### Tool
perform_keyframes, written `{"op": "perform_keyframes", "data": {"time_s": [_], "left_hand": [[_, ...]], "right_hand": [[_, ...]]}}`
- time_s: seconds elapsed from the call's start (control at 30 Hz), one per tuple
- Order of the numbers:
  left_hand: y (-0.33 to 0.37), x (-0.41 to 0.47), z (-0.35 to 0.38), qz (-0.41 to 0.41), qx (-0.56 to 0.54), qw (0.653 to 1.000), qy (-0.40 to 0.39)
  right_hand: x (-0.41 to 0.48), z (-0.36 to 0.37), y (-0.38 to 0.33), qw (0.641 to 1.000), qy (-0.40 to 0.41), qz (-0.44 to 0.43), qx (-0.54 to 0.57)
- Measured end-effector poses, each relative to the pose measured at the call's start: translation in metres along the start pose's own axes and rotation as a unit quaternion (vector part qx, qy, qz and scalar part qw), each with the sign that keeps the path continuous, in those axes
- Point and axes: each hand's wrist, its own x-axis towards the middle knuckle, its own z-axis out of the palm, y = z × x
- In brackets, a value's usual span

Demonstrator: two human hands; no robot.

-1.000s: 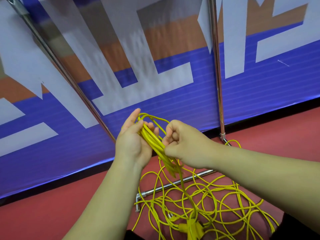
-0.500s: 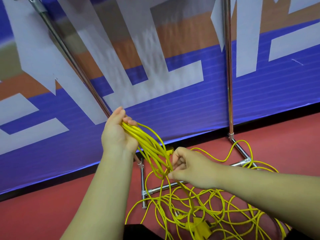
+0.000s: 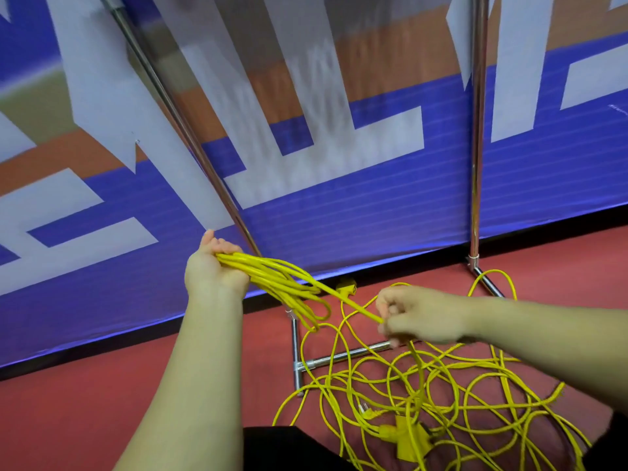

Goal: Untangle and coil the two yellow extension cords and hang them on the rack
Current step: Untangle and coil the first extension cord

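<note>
A glossy ribbed banner (image 3: 373, 215) fills the back of the room, deep blue with big pale angular shapes and an orange band higher up. Below it runs a matte red floor (image 3: 85, 402).

The rack (image 3: 477, 130) is polished chrome tubing: two uprights in front of the banner and thin base bars joined by T-fittings flat on the floor.

The yellow extension cords (image 3: 475, 396) lie mostly as a loose tangle of thin, smooth, round loops on the floor over and beside the base bars, with a blocky yellow socket end (image 3: 407, 440) nearest the camera and a yellow plug (image 3: 348, 287) by the banner's foot.

The left hand (image 3: 212, 270) has its fingers curled round a bundle of coiled loops (image 3: 282, 280), held up above the floor. The right hand (image 3: 421, 314) pinches a single strand (image 3: 353, 305) that runs taut from that bundle, then drops into the tangle.
</note>
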Motion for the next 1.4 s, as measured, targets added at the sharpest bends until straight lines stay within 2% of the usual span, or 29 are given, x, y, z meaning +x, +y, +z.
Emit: {"op": "perform_keyframes", "data": {"time_s": [0.07,0.13,0.23,0.3,0.37,0.43,0.57,0.67,0.9,1.0,1.1,1.23,1.33,1.4], "left_hand": [[-0.002,0.003,-0.010,0.006,0.074,0.997,-0.019],[-0.009,-0.002,-0.013,0.021,0.205,0.977,-0.063],[-0.028,-0.019,-0.012,0.027,0.394,0.908,-0.139],[-0.043,-0.035,-0.009,0.003,0.463,0.867,-0.184],[-0.056,-0.051,-0.003,-0.025,0.495,0.842,-0.213],[-0.063,-0.066,0.004,-0.065,0.492,0.833,-0.247],[-0.074,-0.090,0.014,-0.146,0.496,0.808,-0.284],[-0.079,-0.096,0.017,-0.187,0.512,0.785,-0.295],[-0.081,-0.102,0.022,-0.198,0.609,0.683,-0.350],[-0.082,-0.106,0.024,-0.233,0.623,0.661,-0.347],[-0.084,-0.108,0.024,-0.226,0.604,0.683,-0.344],[-0.075,-0.094,0.033,-0.177,0.494,0.785,-0.330],[-0.062,-0.077,0.036,-0.134,0.390,0.859,-0.304],[-0.051,-0.065,0.035,-0.102,0.336,0.890,-0.289]], "right_hand": [[-0.004,-0.014,-0.004,0.998,0.049,0.002,0.051],[-0.008,-0.027,-0.012,0.988,0.117,-0.003,0.099],[-0.012,-0.041,-0.028,0.972,0.192,-0.025,0.136],[-0.014,-0.046,-0.041,0.966,0.214,-0.040,0.142],[-0.017,-0.047,-0.055,0.964,0.221,-0.054,0.137],[-0.021,-0.048,-0.065,0.965,0.229,-0.069,0.107],[-0.030,-0.056,-0.080,0.964,0.240,-0.095,-0.064],[-0.039,-0.063,-0.087,0.954,0.244,-0.100,-0.139],[-0.043,-0.065,-0.082,0.961,0.201,-0.091,-0.168],[-0.045,-0.070,-0.079,0.963,0.192,-0.092,-0.164],[-0.048,-0.074,-0.077,0.973,0.175,-0.099,-0.115],[-0.047,-0.079,-0.072,0.982,0.136,-0.118,0.054],[-0.043,-0.075,-0.067,0.979,0.120,-0.116,0.119],[-0.041,-0.069,-0.058,0.981,0.102,-0.091,0.135]]}}
